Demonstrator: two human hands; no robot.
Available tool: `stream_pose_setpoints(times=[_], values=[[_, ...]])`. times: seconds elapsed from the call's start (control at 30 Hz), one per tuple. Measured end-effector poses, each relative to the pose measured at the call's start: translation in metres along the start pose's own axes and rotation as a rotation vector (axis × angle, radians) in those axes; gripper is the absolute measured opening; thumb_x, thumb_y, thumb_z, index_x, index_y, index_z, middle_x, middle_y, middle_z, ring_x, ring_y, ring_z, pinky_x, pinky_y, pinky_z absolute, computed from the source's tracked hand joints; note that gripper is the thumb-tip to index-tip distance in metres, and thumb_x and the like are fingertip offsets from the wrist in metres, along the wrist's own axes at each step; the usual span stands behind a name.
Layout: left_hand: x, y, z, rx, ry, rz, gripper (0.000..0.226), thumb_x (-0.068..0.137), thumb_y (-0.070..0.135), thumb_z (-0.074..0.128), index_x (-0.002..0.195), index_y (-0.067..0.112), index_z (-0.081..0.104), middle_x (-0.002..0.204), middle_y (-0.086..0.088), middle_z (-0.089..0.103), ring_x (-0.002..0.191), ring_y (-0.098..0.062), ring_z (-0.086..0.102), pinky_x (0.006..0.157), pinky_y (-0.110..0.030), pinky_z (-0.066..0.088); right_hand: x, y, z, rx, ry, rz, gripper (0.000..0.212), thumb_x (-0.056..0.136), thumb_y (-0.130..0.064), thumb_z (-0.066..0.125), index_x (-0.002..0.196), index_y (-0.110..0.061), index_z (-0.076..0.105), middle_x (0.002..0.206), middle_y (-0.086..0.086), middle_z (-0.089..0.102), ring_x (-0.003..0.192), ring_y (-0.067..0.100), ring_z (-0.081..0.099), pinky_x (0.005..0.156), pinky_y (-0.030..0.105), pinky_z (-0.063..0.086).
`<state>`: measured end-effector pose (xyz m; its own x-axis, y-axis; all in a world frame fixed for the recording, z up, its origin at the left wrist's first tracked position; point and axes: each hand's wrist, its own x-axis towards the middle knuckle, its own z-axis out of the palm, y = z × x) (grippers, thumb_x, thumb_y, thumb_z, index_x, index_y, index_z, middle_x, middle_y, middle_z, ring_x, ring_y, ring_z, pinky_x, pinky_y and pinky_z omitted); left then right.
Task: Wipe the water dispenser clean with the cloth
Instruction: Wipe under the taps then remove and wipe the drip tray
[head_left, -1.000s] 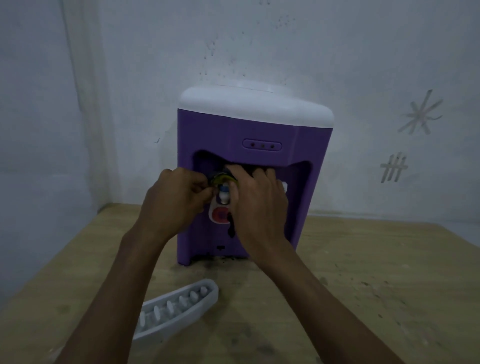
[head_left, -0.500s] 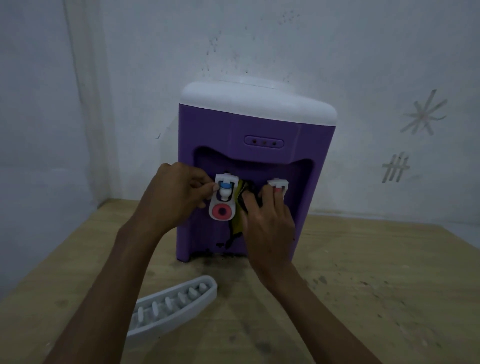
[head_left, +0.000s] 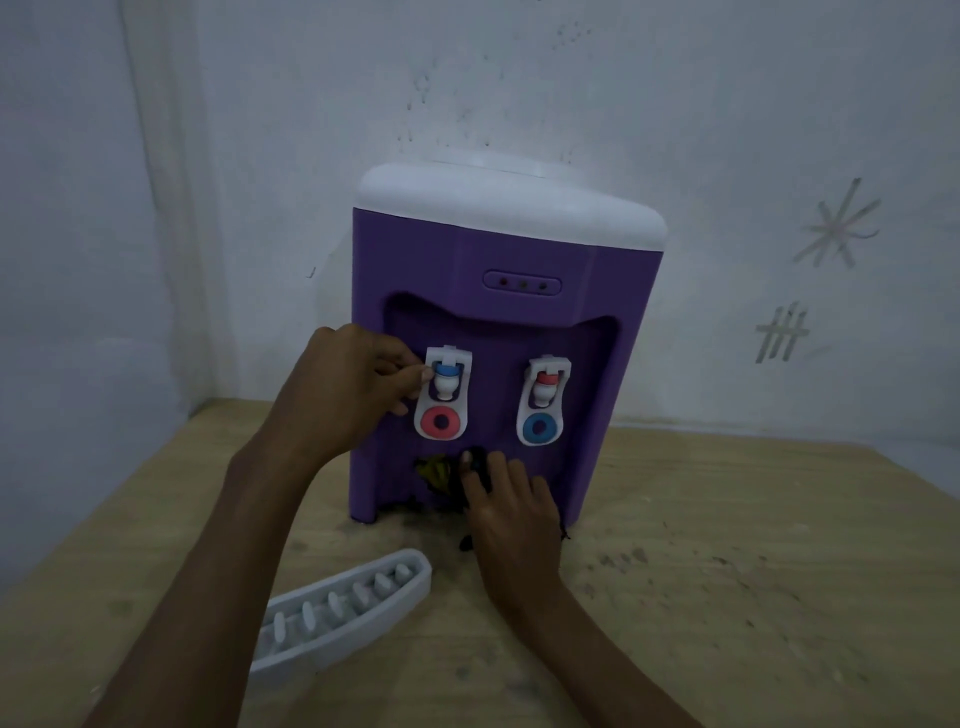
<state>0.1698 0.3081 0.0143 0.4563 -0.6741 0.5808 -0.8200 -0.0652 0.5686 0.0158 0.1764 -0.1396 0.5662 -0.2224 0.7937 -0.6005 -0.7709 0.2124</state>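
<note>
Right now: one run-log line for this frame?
step: wiping | right hand: presses cloth on dispenser lower recess | left hand: holds left tap | tray: off, on table

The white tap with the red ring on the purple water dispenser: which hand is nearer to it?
Left. The left hand touches that white tap with the red ring at its left edge; the right hand is below it, pressing the dark cloth against the dispenser's lower recess.

One water dispenser (head_left: 498, 291), directly ahead of both hands. Two taps: one (head_left: 443, 392) touching the left hand (head_left: 348, 384), one (head_left: 543, 400) above the right hand (head_left: 511, 512). One cloth (head_left: 441, 473) under the right fingers. One drip tray (head_left: 337, 610) between the forearms. One table (head_left: 727, 571) beneath them.
</note>
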Motion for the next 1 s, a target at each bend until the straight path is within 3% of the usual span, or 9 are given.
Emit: stream_pose_setpoints(times=[0.1,0.2,0.3,0.47,0.63,0.73,0.8,0.87,1.0], values=[[0.000,-0.001,0.000,0.008,-0.007,0.000,0.016,0.093,0.030,0.073,0.092,0.016,0.081,0.078,0.005,0.077,0.058,0.000,0.070,0.060,-0.011,0.050,0.007,0.008,-0.005,0.006,-0.010,0.019,0.047,0.077,-0.017,0.088,0.121,-0.014,0.071,0.108,0.007,0.066,0.090,0.026,0.063,0.064,0.037,0.050],[0.000,-0.001,0.001,0.017,-0.012,-0.009,0.017,0.093,0.030,0.072,0.095,0.016,0.080,0.081,0.004,0.078,0.060,0.001,0.070,0.064,-0.016,0.054,0.016,0.012,-0.008,0.042,0.013,0.074,0.043,0.080,-0.019,0.086,0.120,-0.014,0.071,0.107,0.005,0.067,0.089,0.023,0.066,0.059,0.034,0.052],[0.001,-0.001,0.001,0.024,-0.013,-0.012,0.017,0.093,0.031,0.071,0.095,0.017,0.080,0.082,0.004,0.078,0.060,0.002,0.070,0.064,-0.016,0.053,0.007,0.008,0.001,0.038,-0.070,0.047,0.052,0.077,-0.019,0.088,0.125,-0.011,0.069,0.111,0.005,0.067,0.082,0.022,0.068,0.052,0.035,0.055],[-0.002,0.000,0.002,0.029,0.004,-0.002,0.018,0.093,0.032,0.072,0.095,0.016,0.080,0.080,0.005,0.077,0.060,0.002,0.070,0.065,-0.018,0.054,0.004,0.008,-0.009,0.134,-0.195,0.094,0.041,0.070,-0.019,0.087,0.109,-0.018,0.076,0.100,-0.001,0.069,0.067,0.020,0.069,0.041,0.032,0.051],[-0.005,0.001,0.004,0.089,0.034,0.021,0.020,0.094,0.036,0.071,0.094,0.017,0.079,0.078,0.005,0.077,0.058,0.004,0.068,0.064,-0.021,0.053,-0.001,0.019,-0.036,0.341,-0.264,0.223,0.034,0.090,-0.033,0.065,0.124,-0.033,0.068,0.110,-0.009,0.067,0.085,0.016,0.069,0.058,0.034,0.056],[-0.008,0.006,0.004,0.110,0.042,0.009,0.018,0.096,0.034,0.069,0.093,0.018,0.078,0.078,0.006,0.077,0.060,0.004,0.069,0.061,-0.013,0.048,-0.010,0.026,-0.045,0.641,-0.220,0.499,0.030,0.093,-0.034,0.065,0.124,-0.038,0.068,0.110,-0.015,0.070,0.096,0.009,0.066,0.074,0.034,0.058],[-0.011,0.010,0.001,0.091,0.030,-0.016,0.017,0.098,0.032,0.067,0.097,0.018,0.076,0.081,0.006,0.077,0.064,0.005,0.069,0.058,-0.005,0.044,-0.019,0.025,-0.047,0.974,-0.153,0.746,0.017,0.097,-0.029,0.064,0.112,-0.036,0.070,0.102,-0.015,0.073,0.094,0.007,0.068,0.076,0.030,0.057],[-0.016,0.015,0.000,0.075,0.027,-0.048,0.017,0.099,0.031,0.066,0.104,0.018,0.074,0.085,0.008,0.076,0.068,0.003,0.069,0.060,-0.007,0.047,-0.026,0.026,-0.051,1.204,-0.124,0.938,0.015,0.102,-0.025,0.059,0.102,-0.036,0.069,0.100,-0.011,0.074,0.092,0.009,0.069,0.074,0.025,0.056],[-0.045,0.020,0.007,0.042,0.081,-0.141,0.026,0.098,0.036,0.065,0.121,0.023,0.060,0.088,0.011,0.071,0.075,0.002,0.064,0.060,-0.011,0.043,-0.023,0.043,-0.047,1.533,-0.165,1.272,0.017,0.102,-0.033,0.059,0.103,-0.026,0.075,0.099,0.003,0.076,0.088,0.027,0.071,0.076,0.044,0.061]])
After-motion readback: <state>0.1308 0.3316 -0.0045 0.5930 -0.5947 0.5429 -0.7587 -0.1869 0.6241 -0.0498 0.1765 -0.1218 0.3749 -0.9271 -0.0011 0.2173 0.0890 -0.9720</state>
